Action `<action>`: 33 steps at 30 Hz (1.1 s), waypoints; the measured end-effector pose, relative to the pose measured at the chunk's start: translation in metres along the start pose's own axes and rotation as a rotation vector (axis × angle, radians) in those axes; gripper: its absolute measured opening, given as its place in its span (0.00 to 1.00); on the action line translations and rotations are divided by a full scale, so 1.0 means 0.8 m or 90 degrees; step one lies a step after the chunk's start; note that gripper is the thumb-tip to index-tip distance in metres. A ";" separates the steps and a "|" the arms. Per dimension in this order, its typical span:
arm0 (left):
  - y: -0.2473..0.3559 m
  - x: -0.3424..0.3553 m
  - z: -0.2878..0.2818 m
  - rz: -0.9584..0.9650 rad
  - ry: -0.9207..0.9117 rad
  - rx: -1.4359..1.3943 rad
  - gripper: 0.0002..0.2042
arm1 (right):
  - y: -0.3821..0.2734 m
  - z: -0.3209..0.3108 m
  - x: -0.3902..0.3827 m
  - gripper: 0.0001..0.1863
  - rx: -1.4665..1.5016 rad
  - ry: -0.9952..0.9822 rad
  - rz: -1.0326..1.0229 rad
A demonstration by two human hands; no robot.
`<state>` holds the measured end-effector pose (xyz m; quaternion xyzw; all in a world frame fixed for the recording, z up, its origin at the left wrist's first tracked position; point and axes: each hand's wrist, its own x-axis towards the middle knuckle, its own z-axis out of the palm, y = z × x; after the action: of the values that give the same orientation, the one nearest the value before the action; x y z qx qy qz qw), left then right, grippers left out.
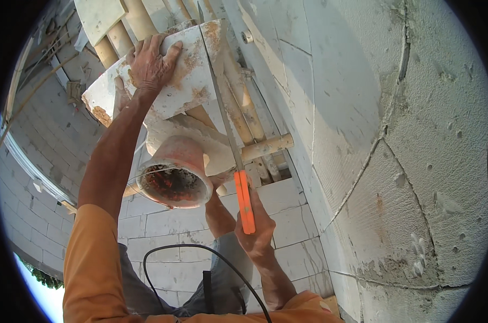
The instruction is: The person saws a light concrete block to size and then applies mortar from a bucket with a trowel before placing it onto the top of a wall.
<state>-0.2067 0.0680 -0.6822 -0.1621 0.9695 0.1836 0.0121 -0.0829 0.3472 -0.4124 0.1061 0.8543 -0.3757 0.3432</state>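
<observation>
My left hand [151, 67] presses on a white, stained block [186, 81] at the upper middle, its fingers spread over the surface. My right hand [255, 231] is closed on the orange handle of a hand saw [226, 121]. The long blade runs up across the block near its right end. Below the block, a dirty, reddish-white bucket [194, 177] lies tilted, its mouth facing me, with dark residue inside and a thin wire handle.
Bamboo poles [249, 102] form a platform under the block. A grey, cracked block wall [400, 188] rises on the right. Pale block courses [174, 220] lie below. A black cable [190, 245] loops by my legs. More walls and poles [26, 91] stand at left.
</observation>
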 end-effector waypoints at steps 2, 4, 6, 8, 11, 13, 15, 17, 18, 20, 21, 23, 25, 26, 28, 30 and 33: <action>-0.008 0.006 0.000 -0.017 0.002 0.006 0.25 | -0.022 0.030 0.053 0.29 -0.014 -0.077 0.118; -0.011 -0.004 0.000 -0.016 -0.007 0.042 0.25 | -0.049 0.025 0.052 0.29 -0.051 -0.040 0.108; -0.023 -0.012 -0.017 -0.025 -0.012 0.013 0.25 | -0.061 0.010 0.030 0.29 -0.196 -0.004 -0.059; -0.015 -0.006 -0.005 -0.017 -0.019 0.038 0.25 | -0.039 0.001 0.014 0.30 -0.333 0.057 -0.256; 0.001 0.001 -0.001 -0.003 -0.001 0.018 0.25 | 0.025 0.003 -0.062 0.28 -0.144 0.024 -0.113; -0.005 -0.004 0.003 0.002 0.012 0.026 0.25 | -0.063 0.008 0.039 0.29 -0.080 0.024 -0.064; -0.018 -0.008 0.004 -0.025 0.011 0.017 0.26 | -0.087 0.020 0.084 0.30 -0.096 -0.024 0.025; -0.012 -0.013 -0.007 -0.031 -0.011 0.014 0.26 | -0.083 0.016 0.066 0.31 -0.113 -0.085 0.145; -0.005 -0.022 -0.017 -0.031 -0.039 0.011 0.26 | -0.071 0.013 0.030 0.31 -0.133 -0.044 0.088; -0.009 0.005 -0.011 -0.026 -0.022 0.020 0.26 | -0.050 0.013 0.017 0.31 -0.144 0.009 -0.012; -0.003 0.011 -0.002 -0.019 -0.006 0.009 0.26 | -0.045 0.003 0.003 0.31 -0.140 0.008 -0.014; -0.010 0.002 -0.006 -0.014 -0.019 0.020 0.25 | -0.039 -0.004 -0.039 0.30 -0.102 -0.012 -0.006; -0.011 0.002 -0.005 -0.012 -0.019 0.010 0.24 | -0.041 0.004 -0.024 0.30 -0.094 -0.006 -0.001; -0.009 0.000 -0.004 -0.018 -0.020 0.005 0.24 | -0.040 0.018 0.012 0.29 -0.128 -0.016 0.038; -0.019 0.016 0.008 -0.024 0.024 0.002 0.24 | -0.037 0.039 0.070 0.29 -0.153 -0.019 0.055; -0.014 0.002 -0.012 -0.015 -0.019 0.015 0.24 | -0.047 0.029 0.043 0.30 -0.118 0.027 0.023; -0.022 0.009 0.002 -0.027 -0.002 0.021 0.24 | -0.032 0.010 0.022 0.28 -0.088 0.041 -0.031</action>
<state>-0.2079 0.0512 -0.6904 -0.1819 0.9687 0.1675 0.0199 -0.1033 0.3228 -0.4135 0.0729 0.8912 -0.3202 0.3128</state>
